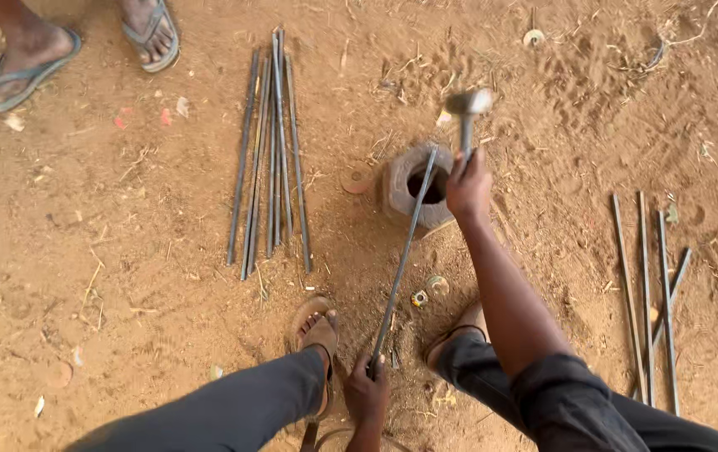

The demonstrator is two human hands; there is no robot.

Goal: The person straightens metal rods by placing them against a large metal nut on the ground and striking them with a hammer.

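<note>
My left hand grips the near end of a long thin steel rod. The rod's far end rests across a round metal block with a hole in its middle, half sunk in the sandy ground. My right hand holds the handle of a hammer; its head is raised above the block and blurred. I stand with a foot on each side of the rod, in brown sandals.
A bundle of several steel rods lies on the ground to the left. A few more rods lie at the right. Another person's feet in grey flip-flops stand at the top left.
</note>
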